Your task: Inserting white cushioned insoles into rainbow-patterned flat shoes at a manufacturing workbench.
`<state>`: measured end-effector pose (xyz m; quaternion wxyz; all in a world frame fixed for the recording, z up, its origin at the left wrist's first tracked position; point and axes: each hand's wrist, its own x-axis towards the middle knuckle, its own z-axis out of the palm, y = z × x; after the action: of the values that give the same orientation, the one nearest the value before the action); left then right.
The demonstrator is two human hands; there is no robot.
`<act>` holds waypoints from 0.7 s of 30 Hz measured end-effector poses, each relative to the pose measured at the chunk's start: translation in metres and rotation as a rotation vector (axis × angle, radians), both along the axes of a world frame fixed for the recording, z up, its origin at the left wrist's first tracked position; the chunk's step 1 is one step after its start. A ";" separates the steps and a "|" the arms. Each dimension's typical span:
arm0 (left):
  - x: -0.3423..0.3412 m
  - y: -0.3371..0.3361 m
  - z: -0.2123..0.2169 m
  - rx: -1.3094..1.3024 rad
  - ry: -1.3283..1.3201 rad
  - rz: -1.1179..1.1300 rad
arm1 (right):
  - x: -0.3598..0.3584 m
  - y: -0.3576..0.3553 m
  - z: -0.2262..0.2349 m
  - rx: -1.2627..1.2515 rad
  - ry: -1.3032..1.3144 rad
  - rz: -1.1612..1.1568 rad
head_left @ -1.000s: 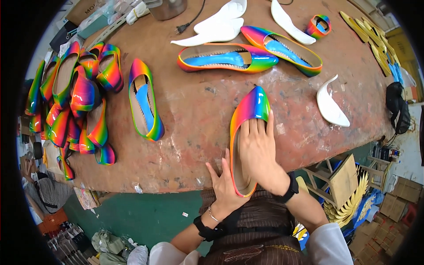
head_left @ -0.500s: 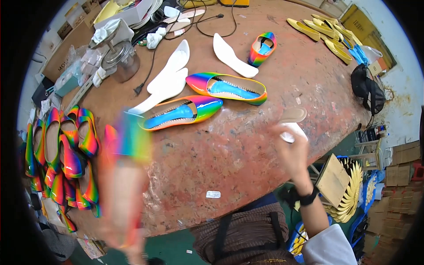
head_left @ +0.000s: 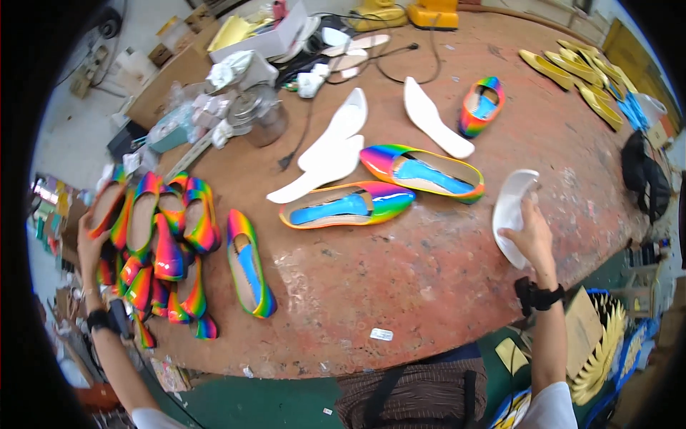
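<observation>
At the far left, my left hand [head_left: 89, 247] is closed around the heel end of a rainbow-coloured flat shoe [head_left: 108, 204] with a beige lining. That shoe is against the outer side of a pile of similar shiny rainbow flats [head_left: 169, 250]. On the right, my right hand [head_left: 532, 234] grips a curved white insole [head_left: 509, 214] by its side, thumb across its face. Beside the pile lies a single rainbow flat [head_left: 248, 266] with a blue strip inside. Two more such flats, an upper one [head_left: 429, 175] and a lower one [head_left: 343, 205], lie mid-table.
White insoles [head_left: 332, 132] lie behind the mid-table pair, another white insole [head_left: 432, 118] to their right. A small rainbow shoe [head_left: 482, 107] stands farther back. Yellow flats [head_left: 572, 68] and a black bag [head_left: 644, 175] are far right. A metal-topped jar [head_left: 256, 114] and a cable [head_left: 304, 136] are back left.
My left hand has carried the rainbow shoe to the pile at the far left. My right hand has turned the insole so that its white face shows. The whole view has shifted left.
</observation>
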<state>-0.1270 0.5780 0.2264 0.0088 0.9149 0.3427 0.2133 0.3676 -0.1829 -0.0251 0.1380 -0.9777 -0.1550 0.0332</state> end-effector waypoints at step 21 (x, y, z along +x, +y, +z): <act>0.101 -0.405 -0.193 -0.390 -0.193 0.177 | -0.127 -0.012 0.034 1.626 0.995 -0.418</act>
<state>-0.0263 0.1732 0.0333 0.1991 0.8376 0.4540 0.2295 0.2410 -0.1945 0.0085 0.8233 -0.4661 0.1218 0.3000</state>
